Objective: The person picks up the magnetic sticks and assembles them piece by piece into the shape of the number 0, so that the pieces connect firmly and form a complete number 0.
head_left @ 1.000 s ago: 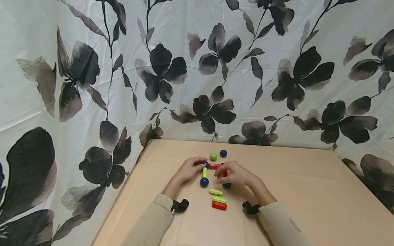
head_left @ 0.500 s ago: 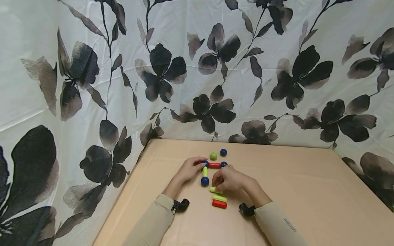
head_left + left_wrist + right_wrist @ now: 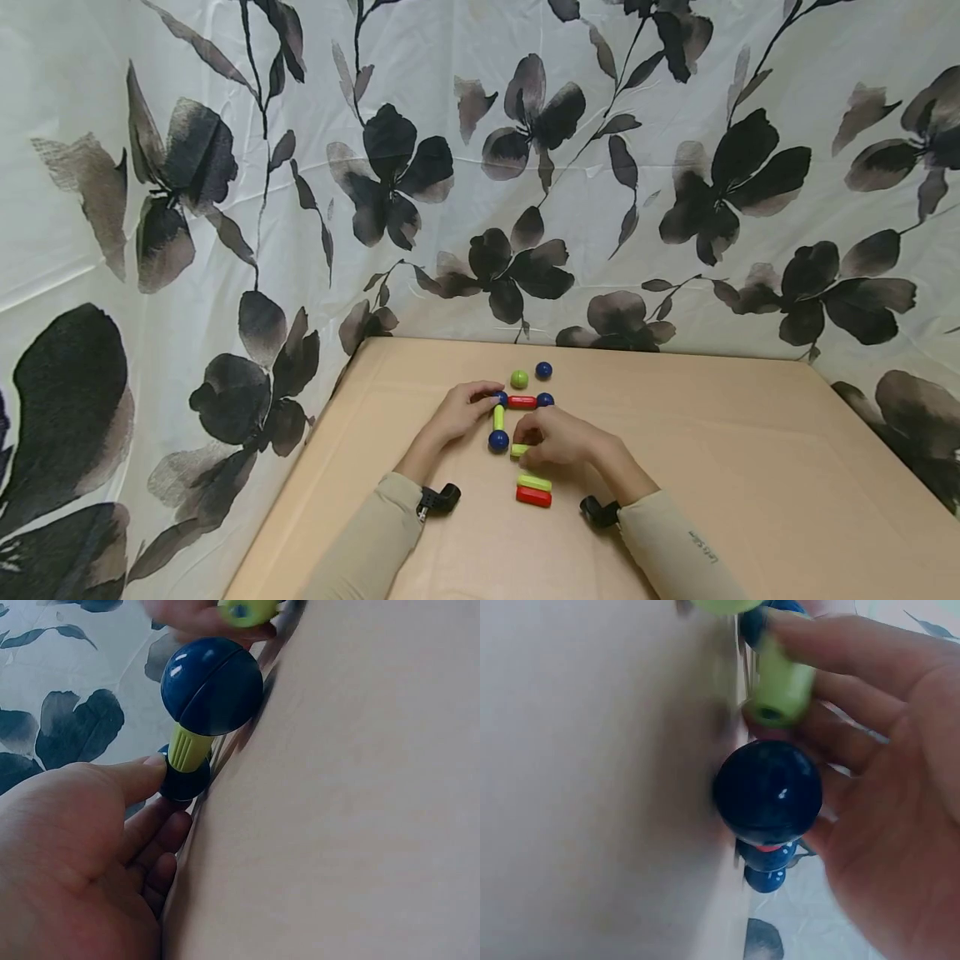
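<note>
Joining of a rod point(image 3: 519, 451) to a near ball point(image 3: 498, 441) apparently in progress
Head: rod pinched by the right hand point(image 3: 558, 437) beside the near ball. Left wrist: far ball point(image 3: 187, 784) gripped by the left hand point(image 3: 82, 855). Right wrist: rod's end exposed near another ball point(image 3: 769, 791); alignment likely needed.

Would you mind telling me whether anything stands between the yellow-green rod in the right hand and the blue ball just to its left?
Nothing visible does: in the head view, the end of the yellow-green rod sticking out of the right hand faces the blue ball across a small gap.
</note>
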Demonstrator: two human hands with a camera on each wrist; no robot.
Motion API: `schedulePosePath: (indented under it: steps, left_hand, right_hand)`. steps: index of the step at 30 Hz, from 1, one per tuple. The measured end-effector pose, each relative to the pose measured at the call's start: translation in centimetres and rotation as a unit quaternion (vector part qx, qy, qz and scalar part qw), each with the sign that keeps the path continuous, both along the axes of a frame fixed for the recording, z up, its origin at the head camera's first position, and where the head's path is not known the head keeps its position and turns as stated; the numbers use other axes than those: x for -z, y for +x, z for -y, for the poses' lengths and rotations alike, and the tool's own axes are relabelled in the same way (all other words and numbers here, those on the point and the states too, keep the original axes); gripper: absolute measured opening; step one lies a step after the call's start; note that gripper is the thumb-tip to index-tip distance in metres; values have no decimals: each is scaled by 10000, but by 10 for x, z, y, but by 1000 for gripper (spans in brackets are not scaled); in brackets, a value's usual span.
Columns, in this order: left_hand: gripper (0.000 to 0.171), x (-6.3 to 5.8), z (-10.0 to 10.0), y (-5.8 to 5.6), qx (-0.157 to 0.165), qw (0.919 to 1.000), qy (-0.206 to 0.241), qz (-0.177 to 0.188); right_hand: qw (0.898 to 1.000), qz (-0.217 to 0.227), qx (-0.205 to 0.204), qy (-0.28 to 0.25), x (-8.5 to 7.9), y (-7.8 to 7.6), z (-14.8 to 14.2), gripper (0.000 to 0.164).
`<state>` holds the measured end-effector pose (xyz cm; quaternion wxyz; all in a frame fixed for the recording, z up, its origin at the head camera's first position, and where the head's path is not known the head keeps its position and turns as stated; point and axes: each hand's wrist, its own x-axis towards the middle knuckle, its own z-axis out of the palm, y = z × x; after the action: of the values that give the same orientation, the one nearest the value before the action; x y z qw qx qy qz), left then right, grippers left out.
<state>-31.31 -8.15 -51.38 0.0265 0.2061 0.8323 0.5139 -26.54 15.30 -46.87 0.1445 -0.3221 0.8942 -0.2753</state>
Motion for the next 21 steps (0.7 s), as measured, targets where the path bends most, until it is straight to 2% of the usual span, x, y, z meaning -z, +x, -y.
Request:
schedulePosePath:
  steps: [4, 8, 11, 15, 21]
  left_hand:
    - [31, -1, 0, 0, 34, 10000, 33, -15]
    - [31, 1, 0, -1, 21, 10000, 19, -15]
    - [30, 2, -1, -2, 18, 10000, 32, -3]
    - [30, 3, -1, -3, 1, 10000, 62, 42]
    - [30, 1, 0, -2, -17, 10000, 5, 15]
  right_hand:
    - [9963, 46, 360, -784, -3, -4, -3, 15]
    - [9893, 138, 589, -1325, -9, -5, -9, 27]
    - [9864, 355, 557, -1507, -11, -6, -14, 30]
    - [9828, 459, 435, -1735, -14, -7, -21, 23]
    - [9813, 265, 469, -1849, -20, -10, -28, 29]
